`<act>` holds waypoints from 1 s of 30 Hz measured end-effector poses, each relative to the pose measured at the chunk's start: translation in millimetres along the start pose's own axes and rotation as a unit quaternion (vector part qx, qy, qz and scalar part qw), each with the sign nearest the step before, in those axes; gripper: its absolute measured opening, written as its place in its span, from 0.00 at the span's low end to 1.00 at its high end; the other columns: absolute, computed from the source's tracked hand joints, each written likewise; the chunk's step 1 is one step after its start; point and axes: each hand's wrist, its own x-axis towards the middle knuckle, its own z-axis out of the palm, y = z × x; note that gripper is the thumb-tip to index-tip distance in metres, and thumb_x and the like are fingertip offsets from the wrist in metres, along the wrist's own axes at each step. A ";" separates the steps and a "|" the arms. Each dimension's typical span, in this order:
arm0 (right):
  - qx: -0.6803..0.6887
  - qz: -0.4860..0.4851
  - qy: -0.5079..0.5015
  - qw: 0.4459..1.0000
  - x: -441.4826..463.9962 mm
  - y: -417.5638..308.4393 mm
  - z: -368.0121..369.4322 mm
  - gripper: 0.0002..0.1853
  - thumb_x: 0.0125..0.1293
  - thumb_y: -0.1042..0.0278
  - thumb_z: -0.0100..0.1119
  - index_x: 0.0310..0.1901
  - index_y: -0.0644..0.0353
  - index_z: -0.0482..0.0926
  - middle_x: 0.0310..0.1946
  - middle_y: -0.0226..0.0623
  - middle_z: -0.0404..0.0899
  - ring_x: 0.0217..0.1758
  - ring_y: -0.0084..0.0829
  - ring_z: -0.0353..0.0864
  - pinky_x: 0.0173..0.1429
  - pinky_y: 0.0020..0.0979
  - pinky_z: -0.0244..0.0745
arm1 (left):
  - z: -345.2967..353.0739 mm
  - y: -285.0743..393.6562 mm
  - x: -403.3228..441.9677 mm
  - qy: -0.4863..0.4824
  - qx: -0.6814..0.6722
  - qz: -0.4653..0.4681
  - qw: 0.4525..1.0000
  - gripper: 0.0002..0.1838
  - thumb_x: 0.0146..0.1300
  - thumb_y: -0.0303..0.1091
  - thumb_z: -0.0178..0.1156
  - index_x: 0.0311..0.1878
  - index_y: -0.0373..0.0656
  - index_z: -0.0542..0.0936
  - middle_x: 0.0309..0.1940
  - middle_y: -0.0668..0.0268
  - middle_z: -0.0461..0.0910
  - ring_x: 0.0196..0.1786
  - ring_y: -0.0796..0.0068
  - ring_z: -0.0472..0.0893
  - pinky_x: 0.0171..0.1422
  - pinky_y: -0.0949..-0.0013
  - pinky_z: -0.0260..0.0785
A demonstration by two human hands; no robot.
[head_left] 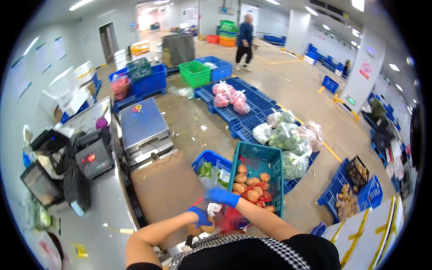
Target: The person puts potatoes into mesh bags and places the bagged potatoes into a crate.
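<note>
Worn on your head, one wide, round-edged view faces forward and down: left hand (202,217) and right hand (222,196) near, floor (294,81) stretching far off.

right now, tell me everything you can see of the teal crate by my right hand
The teal crate is rectangular, open-topped, apparently plastic, with perforated sides. It sits upright, just right of a smaller blue basket. Brown potatoes and red netting lie inside. Your right forearm hides part of its near left side; whether they touch is unclear.
</note>
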 end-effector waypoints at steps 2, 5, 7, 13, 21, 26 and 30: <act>-0.106 -0.102 -0.024 0.989 2.7 41.1 25.8 0.11 0.58 0.62 0.53 0.26 0.58 0.80 0.26 0.40 0.79 0.28 0.35 0.76 0.35 0.34 0.70 | 9.7 5.0 -17.9 0.004 -0.123 0.081 0.989 0.23 0.56 0.56 0.55 0.31 0.44 0.82 0.31 0.63 0.81 0.33 0.69 0.78 0.48 0.67 0.67; -0.093 -0.119 -0.036 0.988 -8.8 32.3 36.3 0.12 0.57 0.60 0.54 0.29 0.61 0.80 0.26 0.43 0.78 0.29 0.38 0.76 0.37 0.34 0.71 | 47.0 0.0 -36.7 0.241 -0.215 0.104 0.941 0.20 0.59 0.53 0.51 0.30 0.45 0.81 0.27 0.58 0.80 0.32 0.63 0.79 0.44 0.62 0.69; -0.081 -0.125 -0.029 0.988 -13.5 26.8 39.0 0.13 0.58 0.58 0.55 0.28 0.59 0.80 0.25 0.41 0.79 0.27 0.36 0.76 0.36 0.34 0.72 | 65.1 22.0 -56.0 0.395 -0.101 0.025 0.913 0.19 0.61 0.50 0.49 0.28 0.47 0.80 0.25 0.57 0.79 0.31 0.59 0.79 0.39 0.59 0.70; 0.024 -0.056 -0.116 0.991 -31.8 -23.4 13.7 0.11 0.56 0.61 0.57 0.28 0.60 0.81 0.24 0.33 0.80 0.29 0.24 0.76 0.37 0.28 0.72 | 79.8 65.0 -81.1 0.536 -0.039 0.028 0.843 0.15 0.58 0.48 0.53 0.25 0.48 0.77 0.20 0.57 0.77 0.22 0.54 0.77 0.27 0.56 0.69; 0.009 -0.022 -0.030 0.999 -60.4 -76.7 -3.3 0.12 0.58 0.61 0.56 0.33 0.61 0.80 0.27 0.32 0.78 0.32 0.21 0.74 0.39 0.25 0.70 | 70.9 43.3 -94.0 0.540 -0.120 0.006 0.833 0.16 0.58 0.45 0.56 0.21 0.44 0.78 0.16 0.58 0.77 0.18 0.66 0.76 0.23 0.66 0.67; -0.022 -0.059 0.033 0.997 -99.7 -61.8 19.9 0.12 0.58 0.61 0.55 0.37 0.62 0.76 0.29 0.42 0.77 0.30 0.30 0.76 0.37 0.31 0.71 | 62.3 33.3 -84.6 0.364 -0.712 0.037 0.599 0.15 0.60 0.42 0.55 0.29 0.39 0.79 0.21 0.66 0.79 0.19 0.82 0.71 0.23 0.79 0.60; -0.049 -0.109 0.129 0.984 -113.3 -48.0 41.9 0.11 0.59 0.66 0.53 0.41 0.60 0.74 0.28 0.42 0.75 0.30 0.34 0.77 0.36 0.33 0.72 | 79.8 0.4 -50.1 0.283 -0.847 0.165 0.420 0.12 0.58 0.32 0.54 0.39 0.33 0.76 0.32 0.58 0.80 0.32 0.71 0.78 0.34 0.75 0.70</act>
